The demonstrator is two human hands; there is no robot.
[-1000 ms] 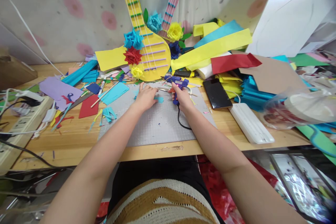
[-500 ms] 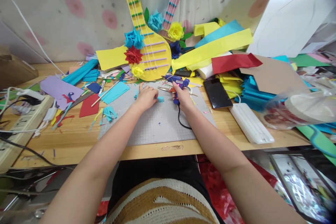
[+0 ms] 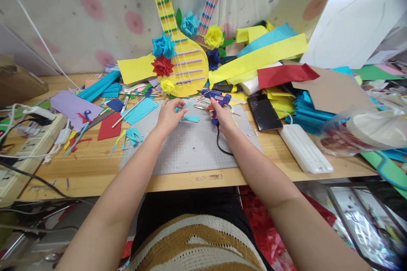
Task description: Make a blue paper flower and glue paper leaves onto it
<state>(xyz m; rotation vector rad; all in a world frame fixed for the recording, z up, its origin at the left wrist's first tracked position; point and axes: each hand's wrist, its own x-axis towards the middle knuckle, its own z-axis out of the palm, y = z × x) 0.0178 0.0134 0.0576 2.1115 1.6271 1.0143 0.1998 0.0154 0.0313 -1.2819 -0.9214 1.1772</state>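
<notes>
My left hand point(image 3: 171, 115) pinches a small light-blue paper piece point(image 3: 190, 104) between thumb and fingertips, just above the grey cutting mat point(image 3: 190, 156). Another cut light-blue paper piece point(image 3: 192, 119) lies on the mat beside that hand. In my right hand point(image 3: 223, 117) is a blue glue gun point(image 3: 221, 96), its nozzle pointing left and its black cord point(image 3: 218, 142) trailing onto the mat. A pair of scissors point(image 3: 200, 106) lies right by the glue gun, partly hidden by my right hand.
Behind the mat stands a yellow paper guitar point(image 3: 190, 67) with paper flowers. Paper scraps and a red paper sheet point(image 3: 109, 126) lie left, near a power strip point(image 3: 34, 144). Right of the mat are a phone point(image 3: 264, 112), a white power bank point(image 3: 305, 149) and a bagged cup point(image 3: 362, 129).
My left hand has shifted slightly left and turned, raising a light-blue paper piece in its fingers. The phone screen now shows some text. My right hand keeps the glue gun in nearly the same place.
</notes>
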